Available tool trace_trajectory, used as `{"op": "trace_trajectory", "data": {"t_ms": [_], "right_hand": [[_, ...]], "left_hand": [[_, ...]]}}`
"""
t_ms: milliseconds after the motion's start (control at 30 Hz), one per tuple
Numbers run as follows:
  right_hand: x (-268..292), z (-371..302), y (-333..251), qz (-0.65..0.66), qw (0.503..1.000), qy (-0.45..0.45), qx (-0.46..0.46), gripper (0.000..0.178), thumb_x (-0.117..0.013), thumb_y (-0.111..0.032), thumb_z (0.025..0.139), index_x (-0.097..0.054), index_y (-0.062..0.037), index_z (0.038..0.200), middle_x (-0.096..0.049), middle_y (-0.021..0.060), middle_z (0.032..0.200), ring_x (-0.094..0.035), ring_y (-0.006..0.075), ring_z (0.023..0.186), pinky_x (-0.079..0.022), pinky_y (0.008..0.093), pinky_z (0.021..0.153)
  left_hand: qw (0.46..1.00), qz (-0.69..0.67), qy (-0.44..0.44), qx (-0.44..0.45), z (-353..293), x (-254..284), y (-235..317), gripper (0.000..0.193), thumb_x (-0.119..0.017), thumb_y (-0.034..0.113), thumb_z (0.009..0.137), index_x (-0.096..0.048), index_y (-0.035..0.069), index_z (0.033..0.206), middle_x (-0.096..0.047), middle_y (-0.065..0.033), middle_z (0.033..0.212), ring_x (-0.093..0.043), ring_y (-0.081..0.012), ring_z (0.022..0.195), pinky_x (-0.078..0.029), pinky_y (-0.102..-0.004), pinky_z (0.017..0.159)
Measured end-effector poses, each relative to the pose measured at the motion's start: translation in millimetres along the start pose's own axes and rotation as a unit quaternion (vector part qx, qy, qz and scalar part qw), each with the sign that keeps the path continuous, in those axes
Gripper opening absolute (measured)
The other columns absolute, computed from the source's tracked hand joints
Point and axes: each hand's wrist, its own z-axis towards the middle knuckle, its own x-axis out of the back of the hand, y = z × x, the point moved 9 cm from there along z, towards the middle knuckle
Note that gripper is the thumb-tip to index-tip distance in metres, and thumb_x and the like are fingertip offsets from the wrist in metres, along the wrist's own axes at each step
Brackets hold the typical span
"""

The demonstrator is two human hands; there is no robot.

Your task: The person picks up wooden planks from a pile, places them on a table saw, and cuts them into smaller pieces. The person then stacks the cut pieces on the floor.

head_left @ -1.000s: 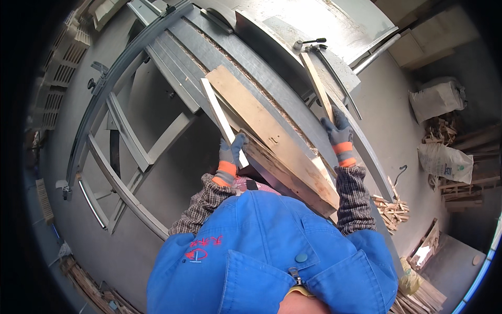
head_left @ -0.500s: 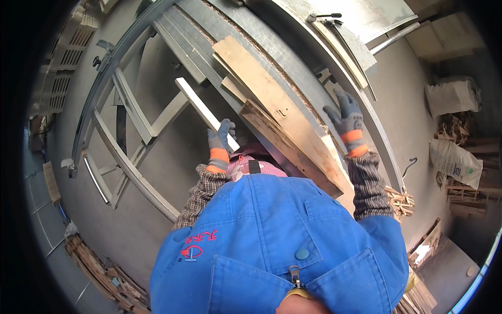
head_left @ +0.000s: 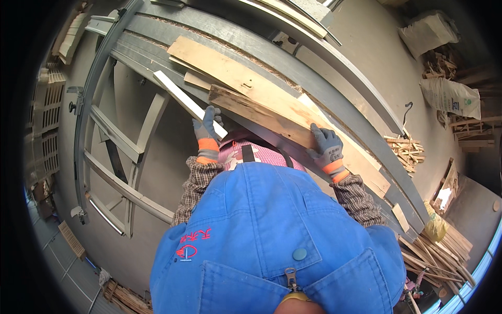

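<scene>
My left hand (head_left: 208,125), in a grey glove with an orange cuff, is closed round the near end of a long pale strip (head_left: 180,97). The strip slants away to the far left. My right hand (head_left: 326,146), gloved the same way, grips the right end of a board with a rough brown edge (head_left: 261,113). Fingers lie over its top, and the thumb is partly hidden. Behind that board lies a wider, light plank (head_left: 230,68) with a small dark mark. Both rest on the grey metal machine table (head_left: 209,26), with another short piece of wood (head_left: 196,80) partly under them.
A metal frame with crossbars (head_left: 117,133) stands at the left. Along the far right runs a long metal rail (head_left: 355,73). Thin wood sticks (head_left: 405,152) are heaped beyond the table's right end, near a white sack (head_left: 449,98). Sawdust lines the table's grooves.
My right hand has come from the rail side back toward my body and taken hold of the rough-edged board's end. The left hand keeps its grip on the strip. My view has turned.
</scene>
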Motion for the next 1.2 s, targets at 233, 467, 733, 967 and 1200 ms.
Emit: {"op": "trace_trajectory", "data": {"t_ms": [233, 467, 733, 967, 1200], "right_hand": [[25, 7, 26, 0.335, 0.937, -0.032, -0.097, 0.068, -0.072, -0.02, 0.069, -0.048, -0.0015, 0.13, -0.059, 0.0142, 0.109, -0.056, 0.0265, 0.102, -0.044, 0.0357, 0.09], [19, 31, 48, 0.697, 0.688, -0.086, -0.182, 0.052, -0.057, -0.024, 0.08, -0.051, 0.0032, 0.123, -0.056, 0.0054, 0.093, -0.051, 0.0105, 0.076, -0.044, 0.0225, 0.067], [31, 39, 22, 0.92, 0.353, -0.135, -0.104, 0.068, -0.064, -0.031, 0.082, -0.036, 0.0049, 0.133, -0.055, 0.0118, 0.104, -0.056, 0.017, 0.083, -0.051, 0.0287, 0.073], [41, 47, -1, 0.969, 0.205, -0.133, -0.041, 0.077, -0.066, -0.035, 0.081, -0.03, 0.0054, 0.135, -0.053, 0.015, 0.104, -0.057, 0.0242, 0.086, -0.052, 0.0353, 0.074], [37, 56, -18, 0.966, 0.221, -0.125, -0.047, 0.079, -0.069, -0.037, 0.08, -0.03, 0.0029, 0.136, -0.052, 0.0109, 0.102, -0.053, 0.0197, 0.082, -0.05, 0.0343, 0.074]], "left_hand": [[0.997, 0.069, -0.014, -0.025, -6, -10, -14, 0.031, -0.071, 0.019, 0.081, -0.054, 0.0, 0.1, -0.063, -0.0069, 0.076, -0.055, -0.0114, 0.057, -0.046, -0.0263, 0.051], [0.871, 0.457, -0.169, -0.07, -66, -81, 19, 0.043, -0.072, 0.031, 0.076, -0.054, 0.003, 0.103, -0.062, -0.0119, 0.078, -0.06, -0.0242, 0.067, -0.049, -0.0361, 0.061], [0.603, 0.63, -0.382, -0.306, -100, -125, -13, 0.05, -0.071, 0.051, 0.069, -0.059, 0.014, 0.101, -0.062, -0.0091, 0.096, -0.061, -0.0295, 0.091, -0.048, -0.0412, 0.076], [0.394, 0.674, -0.425, -0.458, -94, -172, 5, 0.044, -0.063, 0.054, 0.075, -0.056, 0.018, 0.1, -0.059, -0.0037, 0.095, -0.058, -0.0223, 0.091, -0.048, -0.0371, 0.075], [0.389, 0.676, -0.365, -0.509, -39, -180, 11, 0.036, -0.067, 0.03, 0.075, -0.055, 0.018, 0.106, -0.057, -0.0048, 0.109, -0.055, -0.0236, 0.103, -0.044, -0.0372, 0.086]]}}
